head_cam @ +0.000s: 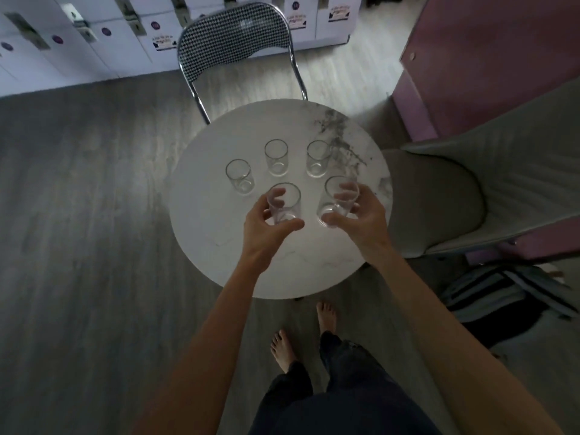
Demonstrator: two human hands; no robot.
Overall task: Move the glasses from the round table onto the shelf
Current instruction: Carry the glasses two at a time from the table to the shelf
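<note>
five clear glasses stood upright on the round table [219, 252], mouths up, grouped near its middle. the two nearest the person were being taken at once, one per hand, likely to halve the trips to the shelf.

left hand [263, 227] was curled around the near-left glass [284, 204]: thumb on the near side low on the wall, fingers [276, 196] showing through the glass on the far side. right hand [361, 218] did the same on the near-right glass [337, 200], thumb near the base, fingers wrapped behind the rim. both holds looked like side wraps rather than rim pinches, which suits smooth, slippery walls. whether either glass had left the tabletop could not be told; the near-right one appeared tilted a little.

three others waited untouched, well apart from the hands: far-left glass [240, 177], middle glass [276, 157], far-right glass [318, 158]. no shelf was clearly identifiable in view.

a chair [235, 36] stood tucked at the far side, a grey seat [439, 196] at the right.

judgement: early in the task, first pair in hand.
</note>
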